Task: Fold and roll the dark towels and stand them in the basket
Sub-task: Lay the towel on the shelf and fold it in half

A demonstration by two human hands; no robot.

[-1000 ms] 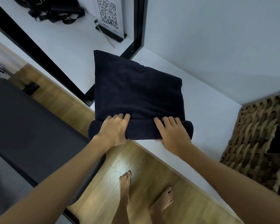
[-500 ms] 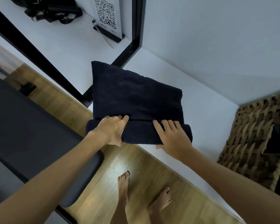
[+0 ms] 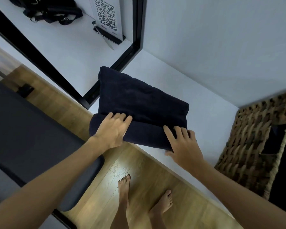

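A dark navy towel lies folded on the white shelf, its near end rolled into a thick tube along the shelf's front edge. My left hand grips the left part of the roll, fingers curled over its top. My right hand wraps the right end of the roll, fingers on top and thumb under it. The woven basket stands at the right on the shelf, with something dark inside it.
A black-framed glass panel rises behind the towel's far left corner. Beyond it stand a QR-code sign and black straps. A dark padded bench is at my left over the wooden floor.
The roll has grown thicker and moved away from me along the towel. Both hands have travelled forward with it, and less flat towel is left beyond them.
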